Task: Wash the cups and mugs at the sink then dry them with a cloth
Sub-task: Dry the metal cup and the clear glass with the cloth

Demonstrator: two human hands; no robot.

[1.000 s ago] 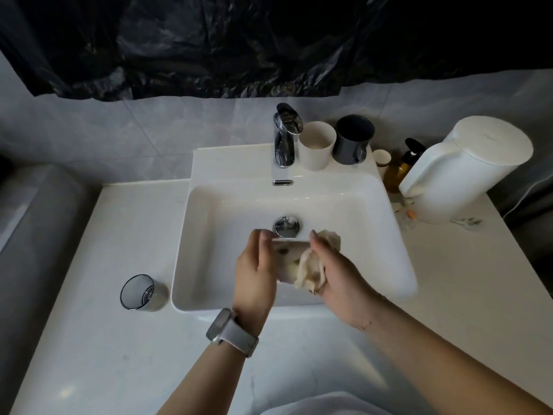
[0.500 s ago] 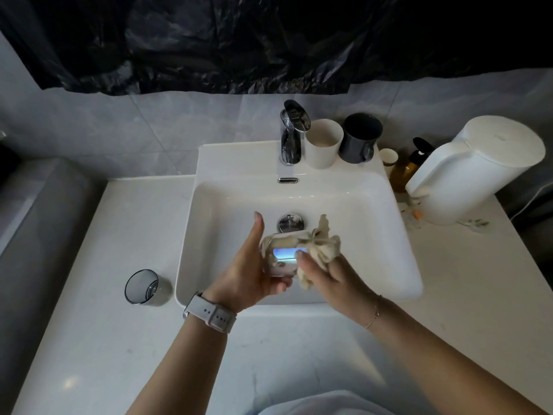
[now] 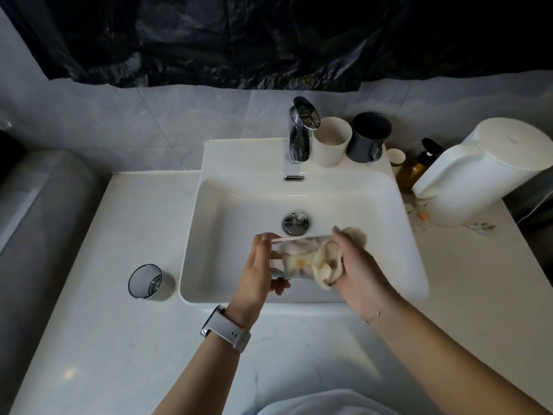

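Holding a clear glass (image 3: 294, 259) on its side over the white sink (image 3: 239, 211), the left hand (image 3: 258, 274) wraps round the glass's base end, fingers curled over the top and thumb under it. Right hand (image 3: 356, 265) grips a cream cloth (image 3: 321, 262); part of the cloth is pushed into the glass's open end, the rest bunches in the palm. Glass sits just in front of the chrome drain plug (image 3: 295, 223), above the basin floor, not touching it as far as can be seen.

Left wrist carries a pale-strapped watch (image 3: 226, 330); right wrist a thin bracelet (image 3: 372, 317).

On the sink's back ledge: chrome tap (image 3: 300, 130), then a white cup (image 3: 330, 142) just beside it, then a dark mug (image 3: 369, 136) touching or nearly touching the white cup. Behind the sink's right corner stand a small pale cup (image 3: 395, 157) and an amber pump bottle (image 3: 417, 169), next to a white kettle (image 3: 484, 172) on the counter (image 3: 119, 339).

A smoked glass tumbler (image 3: 148, 283) stands upright on the counter, just left of the sink's front corner.

Black plastic sheeting (image 3: 269, 40) covers the wall above the tiles.
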